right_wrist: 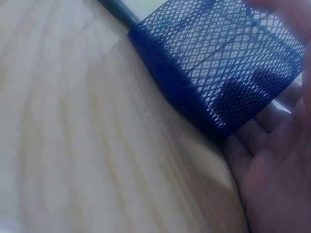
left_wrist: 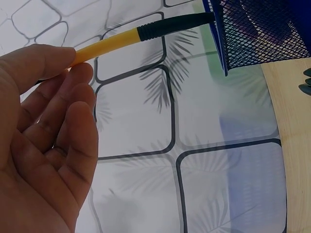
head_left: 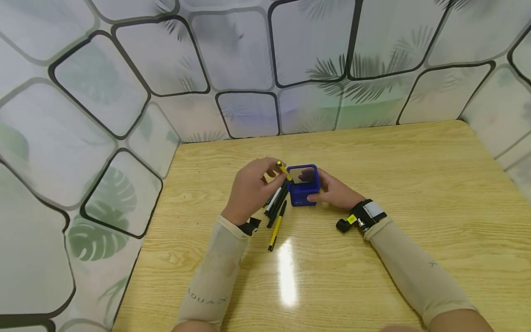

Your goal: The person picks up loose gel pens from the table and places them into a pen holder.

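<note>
Beige sleeves (head_left: 220, 276), the left printed with dark lettering (head_left: 207, 298), are worn with bare hands (head_left: 248, 188) and black wrist straps (head_left: 362, 212), the right strap bearing a pale patch (head_left: 374, 209) and small yellow tag (head_left: 351, 219).

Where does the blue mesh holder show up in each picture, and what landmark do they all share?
Head: the blue mesh holder is near the centre, gripped by the right hand.
Left wrist: upper right corner, cut off by the frame.
Right wrist: upper right, cut off at the top.
Shared landmark: the wooden table, at the right edge in the left wrist view.
</note>
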{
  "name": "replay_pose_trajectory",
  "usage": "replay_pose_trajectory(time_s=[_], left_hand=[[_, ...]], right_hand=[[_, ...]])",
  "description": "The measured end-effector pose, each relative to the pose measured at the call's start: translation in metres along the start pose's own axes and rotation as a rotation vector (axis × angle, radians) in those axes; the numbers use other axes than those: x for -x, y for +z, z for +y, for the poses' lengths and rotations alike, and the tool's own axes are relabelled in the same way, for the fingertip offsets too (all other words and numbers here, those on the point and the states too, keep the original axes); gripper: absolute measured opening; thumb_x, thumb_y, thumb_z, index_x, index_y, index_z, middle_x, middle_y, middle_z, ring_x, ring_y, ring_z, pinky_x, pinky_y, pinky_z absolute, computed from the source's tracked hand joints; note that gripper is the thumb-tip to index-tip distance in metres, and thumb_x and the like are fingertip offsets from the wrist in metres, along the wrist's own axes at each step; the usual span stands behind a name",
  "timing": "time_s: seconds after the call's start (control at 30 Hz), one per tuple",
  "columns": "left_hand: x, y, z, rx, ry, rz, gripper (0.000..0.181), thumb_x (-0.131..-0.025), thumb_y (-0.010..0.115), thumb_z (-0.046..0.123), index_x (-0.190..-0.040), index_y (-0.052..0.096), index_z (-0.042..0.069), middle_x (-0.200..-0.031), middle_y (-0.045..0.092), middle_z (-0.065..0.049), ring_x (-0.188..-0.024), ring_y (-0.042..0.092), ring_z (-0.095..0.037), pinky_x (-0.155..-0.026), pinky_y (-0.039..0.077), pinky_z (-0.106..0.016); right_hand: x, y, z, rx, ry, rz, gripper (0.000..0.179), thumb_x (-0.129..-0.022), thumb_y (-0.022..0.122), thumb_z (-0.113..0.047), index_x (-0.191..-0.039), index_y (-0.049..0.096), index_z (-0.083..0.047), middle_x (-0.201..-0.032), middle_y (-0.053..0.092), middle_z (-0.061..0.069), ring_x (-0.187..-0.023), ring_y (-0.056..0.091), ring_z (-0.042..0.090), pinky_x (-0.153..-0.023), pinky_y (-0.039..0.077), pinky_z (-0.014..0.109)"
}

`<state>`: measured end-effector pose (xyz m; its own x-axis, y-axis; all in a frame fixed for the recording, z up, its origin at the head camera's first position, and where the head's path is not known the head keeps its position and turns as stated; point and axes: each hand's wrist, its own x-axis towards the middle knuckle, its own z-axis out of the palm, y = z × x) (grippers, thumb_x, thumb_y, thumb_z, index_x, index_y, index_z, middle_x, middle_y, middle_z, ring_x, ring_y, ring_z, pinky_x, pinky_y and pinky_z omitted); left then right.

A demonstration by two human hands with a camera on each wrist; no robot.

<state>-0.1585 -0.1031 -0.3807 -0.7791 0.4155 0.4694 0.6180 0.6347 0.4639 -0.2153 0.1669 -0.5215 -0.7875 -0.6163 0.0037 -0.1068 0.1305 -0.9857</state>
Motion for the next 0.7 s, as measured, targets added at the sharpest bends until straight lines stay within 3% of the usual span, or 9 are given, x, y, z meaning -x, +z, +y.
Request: replay_pose_trajectory(time_s=[0.6,0.7], left_hand=[[0.0000,0.0017,-0.0023,-0.001,-0.002,-0.025,0.014,-0.098,0.074,0.020,-0.110,0.074,0.014,-0.099,0.073,0.003,-0.084,0.067,-0.011,-0.069,0.054,-0.025],[0.0004,0.0017,-0.0042,0.052,-0.014,-0.034,0.033,-0.098,0.074,0.024,-0.129,0.069,0.014,-0.117,0.071,0.002,-0.098,0.067,-0.014,-0.077,0.056,-0.027]], right_hand=[[0.0003,0.0003,0.0001,-0.013,-0.006,-0.005,0.080,-0.095,0.078,-0.019,-0.160,0.031,-0.013,-0.161,0.040,0.013,-0.152,0.032,0.033,-0.123,0.022,0.058],[0.0004,0.0003,-0.0004,-0.020,-0.004,-0.008,0.080,-0.095,0.078,-0.018,-0.160,0.031,-0.013,-0.161,0.040,0.012,-0.151,0.033,0.033,-0.122,0.024,0.058]])
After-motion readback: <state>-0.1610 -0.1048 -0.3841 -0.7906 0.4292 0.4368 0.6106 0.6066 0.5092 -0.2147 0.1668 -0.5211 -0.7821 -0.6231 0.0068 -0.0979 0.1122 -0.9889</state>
